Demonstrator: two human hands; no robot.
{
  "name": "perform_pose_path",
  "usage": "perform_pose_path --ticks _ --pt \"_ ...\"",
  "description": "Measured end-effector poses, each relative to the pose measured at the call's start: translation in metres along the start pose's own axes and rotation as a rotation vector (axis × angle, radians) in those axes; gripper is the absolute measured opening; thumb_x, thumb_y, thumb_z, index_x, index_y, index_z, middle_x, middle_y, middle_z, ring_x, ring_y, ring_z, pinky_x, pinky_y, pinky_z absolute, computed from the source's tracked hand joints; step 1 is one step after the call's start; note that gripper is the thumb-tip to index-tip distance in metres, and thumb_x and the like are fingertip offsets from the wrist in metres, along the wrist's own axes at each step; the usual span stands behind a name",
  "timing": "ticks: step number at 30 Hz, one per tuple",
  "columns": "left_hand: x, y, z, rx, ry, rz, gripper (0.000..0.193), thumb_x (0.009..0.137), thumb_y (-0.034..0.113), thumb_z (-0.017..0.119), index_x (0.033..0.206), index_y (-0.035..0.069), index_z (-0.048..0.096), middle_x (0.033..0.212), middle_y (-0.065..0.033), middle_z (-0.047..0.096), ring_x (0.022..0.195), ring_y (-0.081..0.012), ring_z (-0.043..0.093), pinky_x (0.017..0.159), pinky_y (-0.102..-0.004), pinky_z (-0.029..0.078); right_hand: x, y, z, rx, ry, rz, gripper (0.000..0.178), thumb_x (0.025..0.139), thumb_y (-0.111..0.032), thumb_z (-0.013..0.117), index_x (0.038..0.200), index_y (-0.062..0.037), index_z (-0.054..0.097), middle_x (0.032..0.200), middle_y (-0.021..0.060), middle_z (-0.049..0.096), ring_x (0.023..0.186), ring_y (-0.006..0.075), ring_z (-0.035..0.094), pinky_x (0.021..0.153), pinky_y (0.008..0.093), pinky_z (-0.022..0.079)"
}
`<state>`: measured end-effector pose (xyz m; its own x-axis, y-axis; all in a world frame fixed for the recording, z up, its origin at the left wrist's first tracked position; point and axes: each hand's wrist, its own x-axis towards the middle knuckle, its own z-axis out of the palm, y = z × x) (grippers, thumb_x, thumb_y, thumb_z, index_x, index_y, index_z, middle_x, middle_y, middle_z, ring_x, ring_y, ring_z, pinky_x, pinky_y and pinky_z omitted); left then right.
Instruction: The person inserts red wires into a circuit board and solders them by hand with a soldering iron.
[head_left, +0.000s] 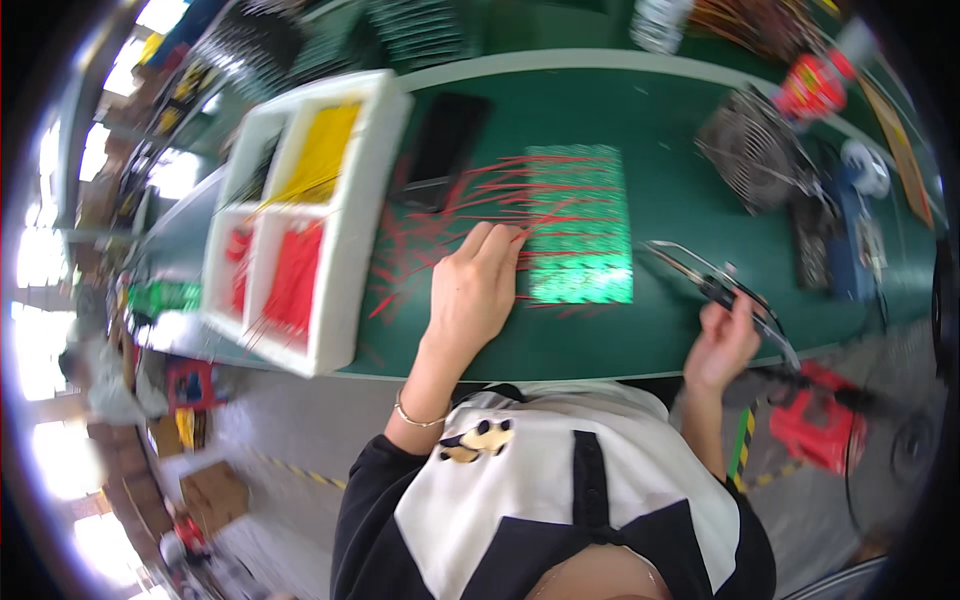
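Note:
A green circuit board panel (580,225) lies on the green table in front of me, with several red wires sticking out over its left edge. My left hand (475,280) is at that edge, its fingers pinched on a thin red wire (519,238) that reaches the board. To the right of the board, my right hand (728,338) grips a soldering iron (714,289) with a thin metal guide beside its tip. The iron's tip points up and left, apart from the board. Loose red wires (400,250) lie scattered left of my left hand.
A white foam box (342,245) with compartments of red, yellow and dark wires stands at the left. Behind the wires lies a black phone (447,150). At the far right are a small fan (750,150), a blurred red object (815,85) and a blue device (850,245).

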<state>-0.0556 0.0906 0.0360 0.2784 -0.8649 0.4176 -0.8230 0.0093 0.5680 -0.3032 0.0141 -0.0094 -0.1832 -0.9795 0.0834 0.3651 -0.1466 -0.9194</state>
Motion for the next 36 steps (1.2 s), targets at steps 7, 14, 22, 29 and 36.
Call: perform_pose_path --ticks 7,14,22,29,36 --pt "-0.015 -0.038 -0.127 0.234 0.335 -0.377 0.017 0.090 0.011 0.040 0.086 0.002 0.053 0.055 -0.0052 0.041 0.049 -0.0121 0.038 0.049 -0.0278 0.031 0.001 0.000 -0.009 -0.013 -0.050 0.032 0.022 0.093 -0.021 0.040 0.089 -0.0016 0.050 0.055 -0.0008 0.037 0.047 0.0048 0.028 0.046 0.0206 0.021" --pt "-0.034 -0.115 -0.162 0.513 -0.022 -0.523 0.016 0.082 0.016 0.056 0.085 0.001 0.055 0.061 -0.0130 0.051 0.054 -0.0227 0.048 0.054 -0.0350 0.039 0.002 -0.005 -0.003 -0.016 -0.038 0.043 0.022 0.093 -0.021 0.041 0.090 -0.0015 0.049 0.057 -0.0002 0.039 0.047 0.0047 0.028 0.046 0.0202 0.021" --pt "-0.037 -0.132 -0.160 0.493 0.076 -0.506 0.015 0.072 0.016 0.067 0.075 0.002 0.063 0.065 -0.0112 0.055 0.057 -0.0239 0.052 0.057 -0.0326 0.042 0.001 -0.003 -0.002 -0.012 -0.033 0.019 0.021 0.092 -0.021 0.044 0.092 -0.0013 0.050 0.058 -0.0001 0.041 0.046 0.0036 0.030 0.045 0.0194 0.021" --pt "-0.040 -0.130 -0.169 0.482 0.215 -0.564 0.017 0.074 0.017 0.065 0.080 0.001 0.063 0.065 -0.0106 0.054 0.059 -0.0201 0.050 0.058 -0.0299 0.039 0.000 -0.002 -0.005 -0.020 -0.037 0.014 0.021 0.092 -0.021 0.044 0.092 -0.0016 0.051 0.058 -0.0003 0.041 0.046 0.0034 0.029 0.045 0.0194 0.021" --pt "-0.049 -0.148 -0.173 0.289 0.382 -0.530 0.019 0.080 0.018 0.061 0.080 -0.001 0.060 0.067 -0.0084 0.058 0.064 -0.0166 0.051 0.062 -0.0293 0.040 0.000 -0.003 -0.002 -0.014 -0.064 0.016 0.021 0.092 -0.021 0.044 0.092 -0.0017 0.051 0.059 0.0001 0.042 0.047 0.0035 0.029 0.046 0.0198 0.021"
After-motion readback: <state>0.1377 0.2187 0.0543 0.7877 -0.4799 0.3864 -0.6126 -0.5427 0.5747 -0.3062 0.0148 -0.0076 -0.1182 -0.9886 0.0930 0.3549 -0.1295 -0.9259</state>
